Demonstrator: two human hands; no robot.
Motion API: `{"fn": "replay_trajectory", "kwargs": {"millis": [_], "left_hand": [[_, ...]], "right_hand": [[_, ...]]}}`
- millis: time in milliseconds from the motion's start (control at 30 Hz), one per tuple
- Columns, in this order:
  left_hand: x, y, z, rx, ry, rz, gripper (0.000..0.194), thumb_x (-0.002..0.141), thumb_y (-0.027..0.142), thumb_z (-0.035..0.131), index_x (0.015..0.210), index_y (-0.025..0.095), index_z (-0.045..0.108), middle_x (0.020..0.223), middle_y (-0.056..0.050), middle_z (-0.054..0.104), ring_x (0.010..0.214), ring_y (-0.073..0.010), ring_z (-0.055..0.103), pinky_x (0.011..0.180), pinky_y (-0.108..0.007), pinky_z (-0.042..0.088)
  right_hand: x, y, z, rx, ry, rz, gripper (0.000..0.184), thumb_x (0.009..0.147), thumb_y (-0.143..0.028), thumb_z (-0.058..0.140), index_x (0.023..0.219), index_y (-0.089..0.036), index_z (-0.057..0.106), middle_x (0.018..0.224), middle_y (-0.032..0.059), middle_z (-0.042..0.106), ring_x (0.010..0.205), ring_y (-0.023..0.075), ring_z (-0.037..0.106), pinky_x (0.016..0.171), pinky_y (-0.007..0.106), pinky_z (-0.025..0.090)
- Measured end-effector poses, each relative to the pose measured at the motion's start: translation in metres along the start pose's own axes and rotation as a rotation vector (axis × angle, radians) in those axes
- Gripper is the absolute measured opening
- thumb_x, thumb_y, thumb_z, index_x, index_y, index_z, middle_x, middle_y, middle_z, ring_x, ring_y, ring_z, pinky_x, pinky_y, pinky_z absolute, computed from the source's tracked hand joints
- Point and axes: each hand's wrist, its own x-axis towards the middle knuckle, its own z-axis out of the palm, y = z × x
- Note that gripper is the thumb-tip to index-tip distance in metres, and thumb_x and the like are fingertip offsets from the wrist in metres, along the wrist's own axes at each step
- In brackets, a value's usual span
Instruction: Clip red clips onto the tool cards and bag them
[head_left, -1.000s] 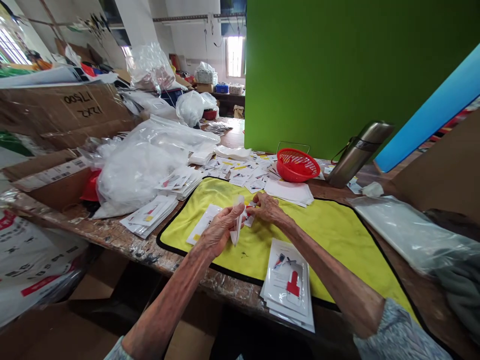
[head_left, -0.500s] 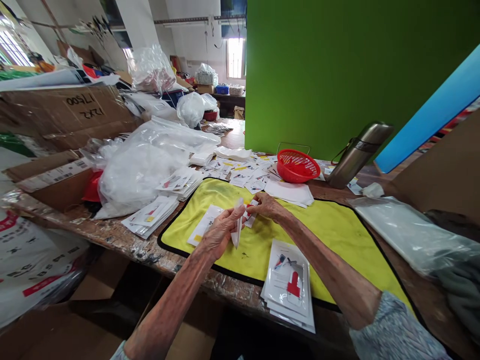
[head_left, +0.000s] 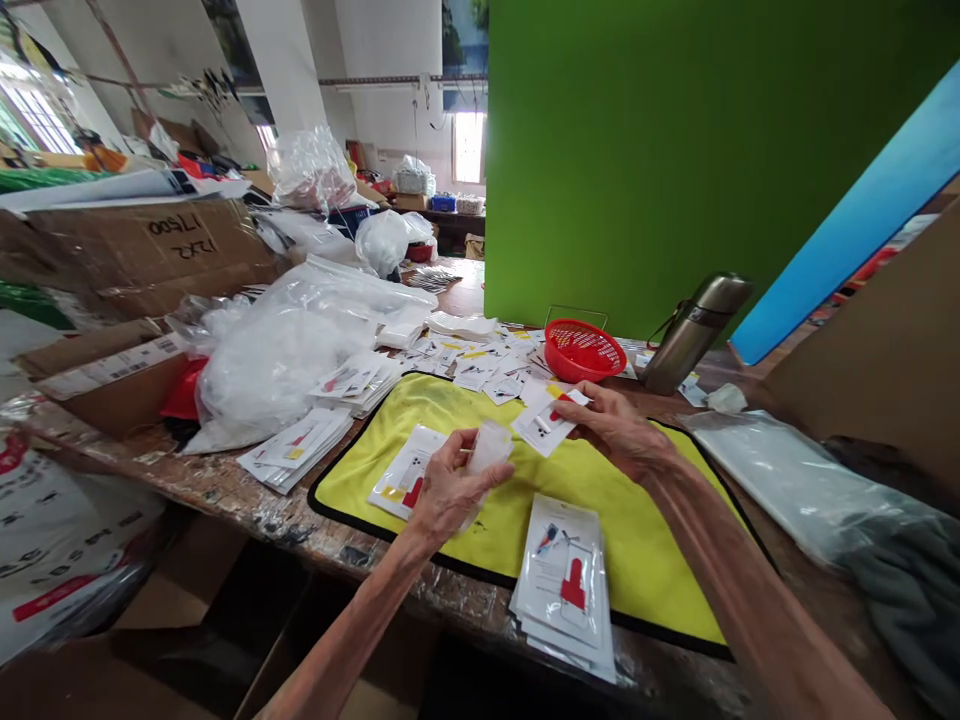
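My left hand (head_left: 442,500) pinches a small translucent white packet (head_left: 491,447) between thumb and fingers. Up and to the right, my right hand (head_left: 619,432) grips a white printed card (head_left: 541,428) with red and yellow marks; a gap separates it from the packet. Partly covered by my left hand, a printed packet (head_left: 405,460) lies on the yellow cloth (head_left: 652,560). Nearer me, across the cloth's front edge, rests a stack of clear-sleeved printed packets (head_left: 562,580) with a red shape on top.
Loose printed cards (head_left: 487,365) spread behind the cloth, beside a red basket (head_left: 583,350). A metal flask (head_left: 697,335) leans by the green panel (head_left: 637,150). Plastic bags (head_left: 277,360) and packet stacks (head_left: 296,450) lie left; clear plastic sheeting (head_left: 795,480) lies right.
My hands have moved apart. The right one has drawn the printed card away to the right, while the left keeps the translucent packet. The view has tilted up slightly.
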Motion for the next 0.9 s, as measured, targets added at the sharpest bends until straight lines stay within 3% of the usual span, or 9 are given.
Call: {"fn": "replay_trajectory", "kwargs": {"millis": [100,200,400,633,800,900], "left_hand": [[-0.003,0.001,0.007,0.193,-0.007,0.164,0.050,0.063,0.041,0.075,0.105,0.019,0.059,0.101,-0.004,0.066,0.095,-0.0210,0.060,0.081,-0.032,0.047],[-0.008,0.004,0.014,0.316,-0.045,0.247,0.053,0.066,0.040,0.074,0.112,0.018,0.056,0.106,-0.006,0.065,0.099,-0.0229,0.059,0.085,-0.036,0.047],[-0.012,0.008,0.018,0.511,-0.083,0.380,0.061,0.064,0.037,0.077,0.117,0.019,0.054,0.114,-0.007,0.061,0.108,-0.0257,0.055,0.095,-0.042,0.043],[-0.010,0.012,0.025,0.651,-0.056,0.450,0.064,0.062,0.042,0.079,0.116,0.018,0.054,0.111,-0.009,0.063,0.106,-0.0272,0.057,0.095,-0.045,0.041],[-0.007,0.012,0.033,0.721,-0.071,0.521,0.058,0.065,0.042,0.077,0.113,0.017,0.056,0.105,-0.008,0.066,0.103,-0.0254,0.059,0.100,-0.047,0.036],[-0.005,0.010,0.035,0.730,-0.070,0.529,0.056,0.066,0.037,0.077,0.113,0.016,0.055,0.105,-0.008,0.066,0.102,-0.0246,0.060,0.102,-0.048,0.033]], "right_hand": [[-0.021,-0.009,-0.014,0.166,-0.017,0.030,0.038,0.059,-0.040,0.075,0.085,-0.018,0.057,0.079,0.0013,0.065,0.069,0.0134,0.057,0.058,0.025,0.042],[-0.029,-0.007,-0.014,0.149,0.009,-0.002,0.039,0.059,-0.041,0.076,0.086,-0.018,0.059,0.077,0.0011,0.065,0.068,0.0137,0.057,0.057,0.026,0.042],[-0.034,0.000,-0.009,0.060,0.081,-0.064,0.032,0.060,-0.041,0.072,0.071,-0.019,0.052,0.065,-0.0012,0.062,0.059,0.0122,0.054,0.052,0.025,0.041],[-0.045,0.013,0.008,0.146,0.235,-0.039,0.033,0.060,-0.045,0.069,0.070,-0.020,0.050,0.063,-0.0022,0.059,0.058,0.0123,0.052,0.055,0.026,0.043],[-0.047,0.035,0.024,0.010,0.298,-0.068,0.031,0.068,-0.049,0.061,0.068,-0.019,0.054,0.060,-0.0019,0.052,0.055,0.0126,0.046,0.053,0.027,0.037],[-0.050,0.037,0.028,-0.126,0.273,-0.101,0.035,0.074,-0.052,0.051,0.066,-0.019,0.059,0.067,0.0018,0.054,0.064,0.0163,0.049,0.061,0.031,0.039]]}}
